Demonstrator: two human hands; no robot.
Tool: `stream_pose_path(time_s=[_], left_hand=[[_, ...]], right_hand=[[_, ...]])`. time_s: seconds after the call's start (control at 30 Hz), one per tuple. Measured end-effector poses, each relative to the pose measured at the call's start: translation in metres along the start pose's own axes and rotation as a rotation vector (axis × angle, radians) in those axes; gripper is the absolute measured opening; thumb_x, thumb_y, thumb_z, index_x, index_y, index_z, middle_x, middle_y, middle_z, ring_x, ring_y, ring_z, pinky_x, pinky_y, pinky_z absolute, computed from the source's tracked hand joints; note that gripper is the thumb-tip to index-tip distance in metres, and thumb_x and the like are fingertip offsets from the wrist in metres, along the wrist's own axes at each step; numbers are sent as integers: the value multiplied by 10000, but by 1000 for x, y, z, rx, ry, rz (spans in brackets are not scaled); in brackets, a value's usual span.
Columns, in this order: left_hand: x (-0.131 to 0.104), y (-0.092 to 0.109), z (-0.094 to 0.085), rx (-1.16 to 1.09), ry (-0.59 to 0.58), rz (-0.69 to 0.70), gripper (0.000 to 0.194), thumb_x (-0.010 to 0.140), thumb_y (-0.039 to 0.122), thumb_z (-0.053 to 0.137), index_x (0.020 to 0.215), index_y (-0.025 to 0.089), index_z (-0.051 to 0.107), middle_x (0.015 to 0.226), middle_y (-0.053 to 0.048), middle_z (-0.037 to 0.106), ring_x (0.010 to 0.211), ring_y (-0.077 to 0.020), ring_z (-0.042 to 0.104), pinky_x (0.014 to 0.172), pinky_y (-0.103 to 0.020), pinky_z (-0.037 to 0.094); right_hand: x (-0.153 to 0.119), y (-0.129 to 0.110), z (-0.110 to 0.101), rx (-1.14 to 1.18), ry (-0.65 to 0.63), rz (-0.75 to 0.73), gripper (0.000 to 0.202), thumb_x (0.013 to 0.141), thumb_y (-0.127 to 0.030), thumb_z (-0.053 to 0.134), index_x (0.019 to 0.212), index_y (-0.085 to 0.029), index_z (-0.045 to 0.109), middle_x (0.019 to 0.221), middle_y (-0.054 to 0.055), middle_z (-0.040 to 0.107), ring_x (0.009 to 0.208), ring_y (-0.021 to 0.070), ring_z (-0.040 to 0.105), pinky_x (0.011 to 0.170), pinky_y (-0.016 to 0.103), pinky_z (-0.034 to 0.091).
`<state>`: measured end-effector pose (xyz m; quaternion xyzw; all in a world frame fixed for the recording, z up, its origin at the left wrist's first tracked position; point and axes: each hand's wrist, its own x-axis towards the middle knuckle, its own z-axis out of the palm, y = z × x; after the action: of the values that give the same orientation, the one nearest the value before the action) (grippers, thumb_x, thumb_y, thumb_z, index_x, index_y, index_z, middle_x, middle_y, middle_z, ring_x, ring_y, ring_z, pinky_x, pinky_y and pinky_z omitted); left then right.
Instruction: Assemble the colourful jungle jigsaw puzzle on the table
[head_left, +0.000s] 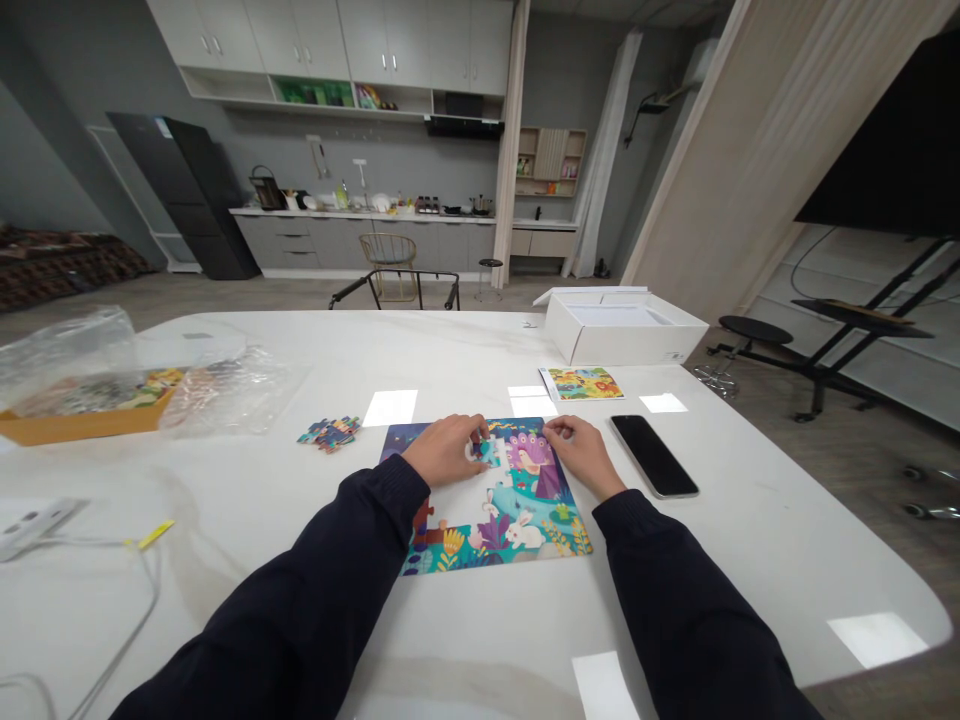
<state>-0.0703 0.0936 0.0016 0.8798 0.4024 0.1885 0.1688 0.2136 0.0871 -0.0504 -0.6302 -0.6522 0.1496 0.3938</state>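
Observation:
A partly assembled jigsaw puzzle [517, 535] lies flat on the white table in front of me, with rabbits, plants and a purple bird-like figure. White gaps show in its middle and left part. My left hand [448, 450] reaches over the upper left of it, thumb and fingers curled around a small teal-and-white puzzle piece [487, 452] over the gap. At the upper right corner, my right hand [583, 452] has its fingers closed against the puzzle's edge. Left of the puzzle is a small heap of loose puzzle pieces [330, 433].
A black phone [654, 456] lies to the right. Behind it are a colourful picture card [583, 384] and a white box [622, 328]. On the left, clear plastic wrapping [225, 390] lies by a yellow tray [82, 422]; a power strip [34, 525] with a cable is nearer.

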Motion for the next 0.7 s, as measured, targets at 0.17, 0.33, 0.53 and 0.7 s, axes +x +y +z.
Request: stream_pose_path(time_s=[0.17, 0.33, 0.53, 0.7], left_hand=[[0, 11, -2, -70, -90, -10, 290, 726, 330, 806, 969, 225, 688, 942, -32, 720, 868, -220, 671, 811, -319, 520], [0, 15, 0, -33, -158, 18, 243, 752, 346, 799, 967, 237, 768, 959, -43, 734, 880, -224, 683, 842, -326, 518], [0, 17, 0, -10, -157, 41, 210, 760, 328, 802, 955, 249, 797, 958, -39, 734, 877, -207, 678, 830, -295, 519], [0, 22, -3, -20, -172, 38, 178, 768, 318, 793, 930, 247, 807, 919, -30, 741, 838, -193, 681, 798, -279, 516]], right_hand=[[1, 1, 0, 3, 4, -12, 208, 812, -362, 616, 835, -208, 754, 792, 37, 706, 742, 204, 585, 738, 338, 456], [1, 3, 1, 3, 3, -25, 206, 818, -356, 612, 839, -210, 755, 795, 38, 709, 737, 203, 582, 737, 338, 457], [1, 2, 1, 15, 6, -23, 203, 816, -351, 607, 835, -211, 753, 793, 37, 706, 731, 202, 575, 729, 332, 454], [0, 0, 0, 11, 7, -25, 208, 816, -354, 602, 829, -211, 752, 785, 37, 702, 729, 201, 571, 721, 328, 452]])
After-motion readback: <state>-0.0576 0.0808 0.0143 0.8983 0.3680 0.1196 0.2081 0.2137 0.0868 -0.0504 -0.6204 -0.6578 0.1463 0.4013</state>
